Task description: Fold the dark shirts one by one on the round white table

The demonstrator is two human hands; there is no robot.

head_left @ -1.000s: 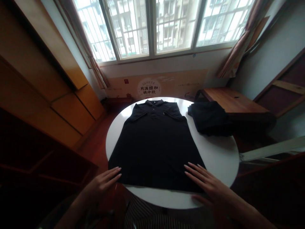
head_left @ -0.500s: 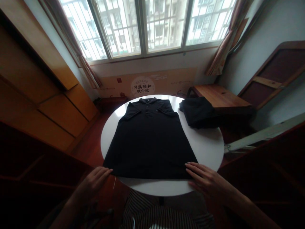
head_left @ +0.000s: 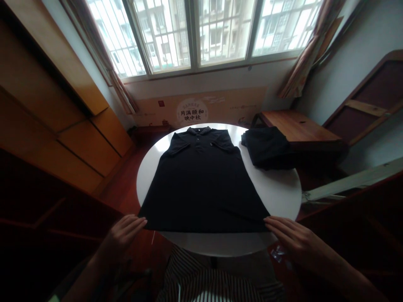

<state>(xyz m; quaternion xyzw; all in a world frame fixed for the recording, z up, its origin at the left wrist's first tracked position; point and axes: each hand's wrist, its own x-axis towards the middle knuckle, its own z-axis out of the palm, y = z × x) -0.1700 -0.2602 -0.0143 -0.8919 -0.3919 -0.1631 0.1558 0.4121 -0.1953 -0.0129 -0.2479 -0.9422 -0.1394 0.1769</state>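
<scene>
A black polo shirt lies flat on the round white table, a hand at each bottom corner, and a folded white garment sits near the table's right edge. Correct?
Not quite: the head view shows the folded garment is black, not white. The rest holds.

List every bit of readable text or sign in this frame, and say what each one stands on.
"月满颐和 映中秋": white characters in a round emblem on the tan cardboard panel leaning under the window.
Curved small line above those characters: too blurred to read.
Small red mark at the panel's left: too small to read.
Black polo shirt, white round table, folded dark garment: no readable text.
</scene>
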